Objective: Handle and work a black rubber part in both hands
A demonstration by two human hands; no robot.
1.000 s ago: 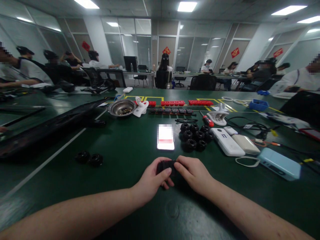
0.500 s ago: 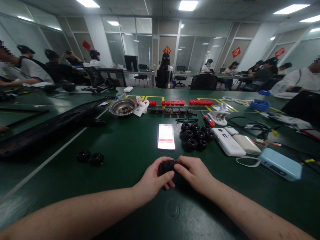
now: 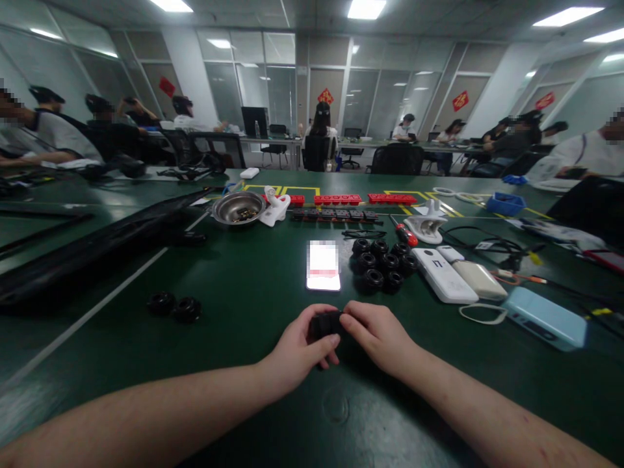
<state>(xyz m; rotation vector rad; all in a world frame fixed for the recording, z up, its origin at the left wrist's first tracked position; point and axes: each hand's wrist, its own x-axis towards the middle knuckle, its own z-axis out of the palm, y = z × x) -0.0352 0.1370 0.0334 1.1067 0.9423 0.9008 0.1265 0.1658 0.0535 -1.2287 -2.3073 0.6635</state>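
My left hand (image 3: 302, 348) is wrapped round a small, black, roughly cylindrical part (image 3: 322, 325), low over the table in front of me. The fingers and thumb of my right hand (image 3: 373, 328) are pinched together at the right end of the same part, and whatever detail they grip there is hidden. Beyond my right hand stands a cluster of several glossy black ring-shaped parts (image 3: 389, 262). Two more black parts (image 3: 174, 305) lie off to the left. A lit phone (image 3: 324, 265) rests just past my hands.
A metal bowl (image 3: 238, 209) with small brass-coloured pieces stands at the back left, near red trays (image 3: 337, 199) and a black strip (image 3: 336, 215). To the right are a red screwdriver (image 3: 406, 234), a white power bank (image 3: 447, 276), a light-blue box (image 3: 545, 318) and cables. People sit around.
My hands stay in nearly the same place, both on the black part. The right fingers have shifted very slightly at its end. The whole view has moved a little.
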